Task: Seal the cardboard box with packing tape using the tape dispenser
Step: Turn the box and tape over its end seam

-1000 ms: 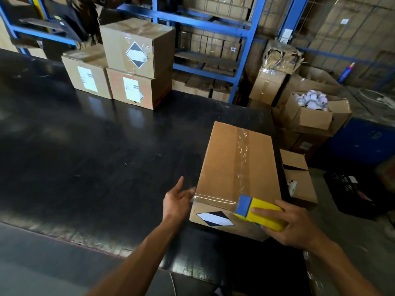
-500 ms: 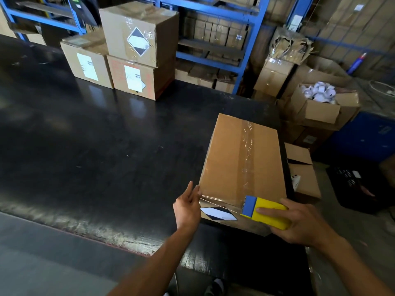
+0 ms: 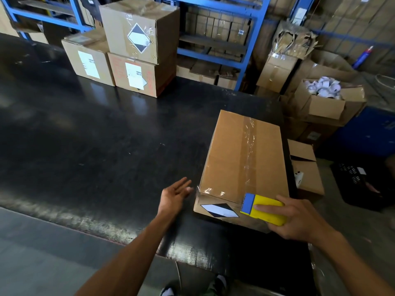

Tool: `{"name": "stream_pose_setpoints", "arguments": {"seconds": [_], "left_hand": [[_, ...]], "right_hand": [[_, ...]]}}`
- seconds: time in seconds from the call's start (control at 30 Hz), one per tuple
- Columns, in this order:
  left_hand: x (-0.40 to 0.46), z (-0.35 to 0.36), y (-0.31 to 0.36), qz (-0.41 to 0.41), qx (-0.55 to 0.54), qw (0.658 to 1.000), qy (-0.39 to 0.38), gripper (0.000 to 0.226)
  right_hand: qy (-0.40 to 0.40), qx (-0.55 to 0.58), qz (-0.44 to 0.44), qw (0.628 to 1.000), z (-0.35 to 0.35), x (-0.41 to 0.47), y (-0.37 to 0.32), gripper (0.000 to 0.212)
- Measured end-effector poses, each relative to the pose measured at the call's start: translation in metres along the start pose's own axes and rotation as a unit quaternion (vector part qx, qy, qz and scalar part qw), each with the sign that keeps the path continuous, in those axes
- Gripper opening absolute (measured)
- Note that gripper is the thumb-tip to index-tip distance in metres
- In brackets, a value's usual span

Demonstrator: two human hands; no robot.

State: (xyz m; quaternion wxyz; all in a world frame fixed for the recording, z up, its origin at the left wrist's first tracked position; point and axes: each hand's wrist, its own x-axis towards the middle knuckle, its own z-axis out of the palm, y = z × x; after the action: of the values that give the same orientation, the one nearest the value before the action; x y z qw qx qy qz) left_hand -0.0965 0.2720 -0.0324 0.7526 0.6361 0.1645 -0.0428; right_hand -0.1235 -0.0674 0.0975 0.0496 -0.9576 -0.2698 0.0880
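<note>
Right hand (image 3: 299, 218): you hold the yellow and blue tape dispenser (image 3: 261, 209) in a closed grip, fingers laid over its top and thumb underneath, its blue end pressed at the near top edge of the box.
Left hand (image 3: 174, 196): your grip is wide and empty, fingers spread, just beside the near left corner of the box and, as far as can be seen, not touching it.
Box (image 3: 241, 159): it lies on the desk (image 3: 106, 135) close to the near right corner, flaps shut, long side running away from you.
Tape (image 3: 249, 146): one clear strip runs along the top seam from the far end to the near edge; a second strip crosses the near edge toward the left corner, above the black and white diamond label (image 3: 220, 210) on the near face.
Step in hand: you seem to be finishing the near-edge strip, the dispenser at its right end.
Next move: it likely calls for tilting the dispenser to cut the tape, then smoothing the loose end flat at the left corner with your free hand.
Far side: three sealed boxes (image 3: 136, 54) stand stacked at the back of the desk, well apart from your work.
</note>
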Motion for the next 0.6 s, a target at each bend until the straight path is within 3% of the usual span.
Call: {"name": "stream_pose_setpoints", "arguments": {"seconds": [0.07,0.13,0.17,0.23,0.3,0.33,0.4,0.6], "left_hand": [[0.002,0.001,0.007,0.1,0.144,0.983,0.05,0.043],[0.002,0.012,0.015,0.302,0.292,0.907,0.028,0.046],[0.004,0.022,0.019,0.406,0.354,0.842,-0.016,0.05],[0.012,0.041,0.025,0.551,0.468,0.681,-0.119,0.058],[0.026,0.051,0.02,0.593,0.561,0.538,-0.211,0.061],[0.035,0.052,0.013,0.593,0.589,0.493,-0.242,0.06],[0.049,0.049,0.0,0.589,0.608,0.462,-0.266,0.058],[0.057,0.049,-0.009,0.618,0.568,0.485,-0.246,0.056]], "right_hand": [[0.0,-0.003,0.009,1.0,0.002,0.0,0.0,0.057],[0.005,-0.004,0.016,1.0,0.002,-0.001,-0.001,0.057],[0.007,-0.005,0.02,1.0,0.002,-0.001,-0.002,0.058],[0.012,-0.009,0.028,0.999,0.002,0.0,-0.002,0.06],[0.012,-0.013,0.038,0.999,0.002,-0.001,-0.003,0.06],[0.012,-0.014,0.04,0.999,0.002,0.0,-0.003,0.06],[0.008,-0.017,0.039,0.999,0.001,0.001,-0.005,0.059],[0.009,-0.04,0.038,0.998,0.0,0.001,-0.008,0.052]]}}
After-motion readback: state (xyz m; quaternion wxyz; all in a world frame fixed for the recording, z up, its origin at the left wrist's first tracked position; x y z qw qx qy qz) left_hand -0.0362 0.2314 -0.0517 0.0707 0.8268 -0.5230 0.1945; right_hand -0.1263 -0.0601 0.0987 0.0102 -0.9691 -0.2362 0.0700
